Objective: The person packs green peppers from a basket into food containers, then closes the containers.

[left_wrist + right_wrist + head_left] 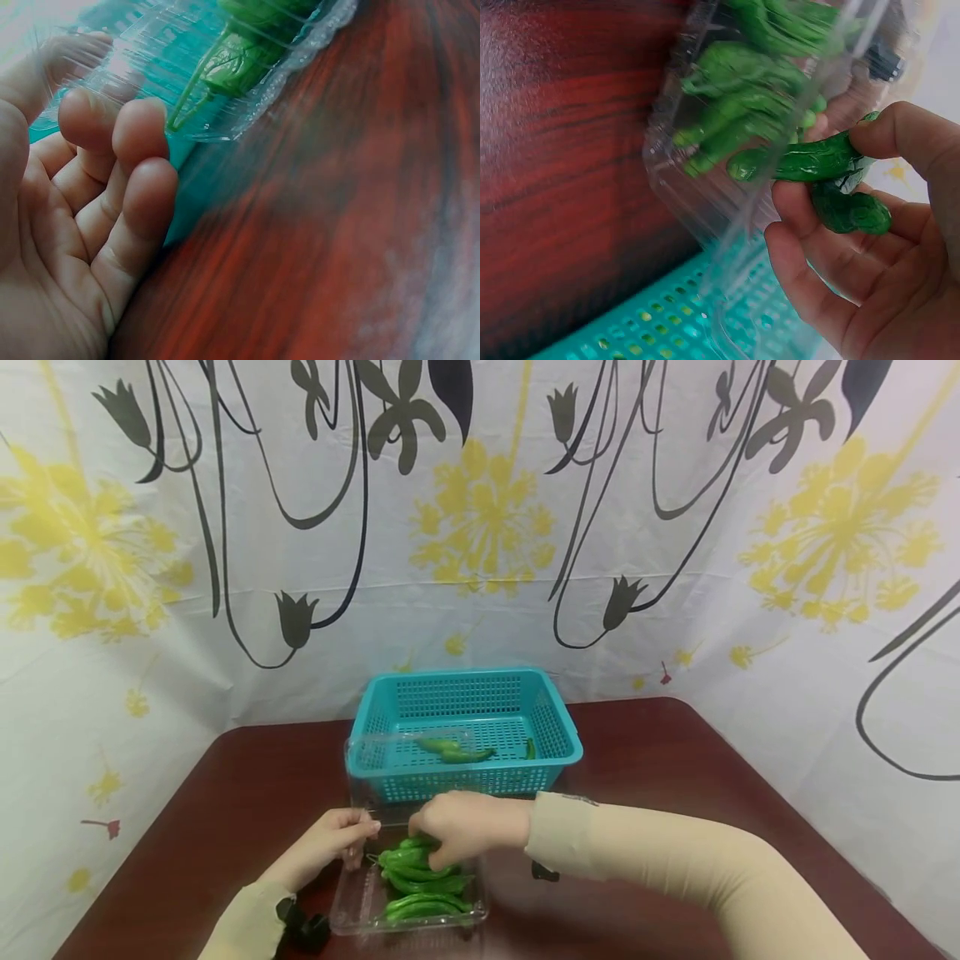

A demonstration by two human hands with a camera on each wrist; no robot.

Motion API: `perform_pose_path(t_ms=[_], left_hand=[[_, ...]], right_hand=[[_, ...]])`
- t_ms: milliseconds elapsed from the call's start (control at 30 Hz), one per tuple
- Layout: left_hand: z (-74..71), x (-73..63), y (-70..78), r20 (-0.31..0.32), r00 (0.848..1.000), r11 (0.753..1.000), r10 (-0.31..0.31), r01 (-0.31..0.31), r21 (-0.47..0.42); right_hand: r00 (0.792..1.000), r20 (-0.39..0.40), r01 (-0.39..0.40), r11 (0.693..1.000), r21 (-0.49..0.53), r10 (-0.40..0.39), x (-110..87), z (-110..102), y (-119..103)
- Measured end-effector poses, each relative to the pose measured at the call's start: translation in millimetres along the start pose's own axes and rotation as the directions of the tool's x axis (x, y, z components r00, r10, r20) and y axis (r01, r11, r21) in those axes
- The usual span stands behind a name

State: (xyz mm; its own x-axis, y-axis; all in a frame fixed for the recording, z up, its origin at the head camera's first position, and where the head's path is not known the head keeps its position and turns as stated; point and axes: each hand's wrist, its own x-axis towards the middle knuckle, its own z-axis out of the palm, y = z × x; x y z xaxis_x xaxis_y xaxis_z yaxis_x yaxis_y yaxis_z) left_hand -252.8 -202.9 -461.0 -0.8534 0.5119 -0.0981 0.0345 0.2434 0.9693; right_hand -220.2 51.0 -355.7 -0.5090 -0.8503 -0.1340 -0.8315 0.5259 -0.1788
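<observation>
A transparent plastic clamshell box (351, 906) stands on the table with its lid raised toward the basket. Several green chili peppers (427, 887) lie in its base. At the box's left side is my left hand (326, 842), its thumb and fingertips pinching the thin plastic in the left wrist view. My right hand (468, 828) reaches over the box from the right. In the right wrist view it holds green peppers (810, 159) between thumb and fingers, just above the others; one of them curves down by the palm.
Behind the box stands a turquoise plastic basket (566, 756) with a few green peppers (467, 756) inside, partly seen through the lid. The dark red wooden table (637, 760) runs back to a printed cloth (675, 568). A black object (307, 931) sits by the left wrist.
</observation>
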Motion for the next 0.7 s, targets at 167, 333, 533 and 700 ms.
perform_pose_path(t_ms=[167, 333, 533, 700], left_hand=[[0.3, -0.1, -0.1, 0.000, 1.000, 1.000, 0.005, -0.005, -0.006], [0.0, 0.8, -1.3, 0.004, 1.000, 1.000, 0.009, -0.009, -0.013], [-0.9, 1.7, -2.6, -0.003, 1.000, 1.000, 0.007, -0.007, -0.010], [-1.5, 2.0, -2.8, -0.002, 1.000, 1.000, 0.000, 0.000, -0.008]], right_hand=[[1.000, -0.002, 0.009, 0.998, -0.057, -0.009, 3.3, 10.8, -0.2], [1.000, -0.004, 0.021, 0.994, -0.110, -0.022, 4.8, 20.6, 1.6], [0.999, -0.009, 0.032, 0.988, -0.152, -0.033, 5.6, 26.7, 2.6], [0.999, -0.015, 0.040, 0.986, -0.164, -0.043, 5.5, 29.5, 3.2]])
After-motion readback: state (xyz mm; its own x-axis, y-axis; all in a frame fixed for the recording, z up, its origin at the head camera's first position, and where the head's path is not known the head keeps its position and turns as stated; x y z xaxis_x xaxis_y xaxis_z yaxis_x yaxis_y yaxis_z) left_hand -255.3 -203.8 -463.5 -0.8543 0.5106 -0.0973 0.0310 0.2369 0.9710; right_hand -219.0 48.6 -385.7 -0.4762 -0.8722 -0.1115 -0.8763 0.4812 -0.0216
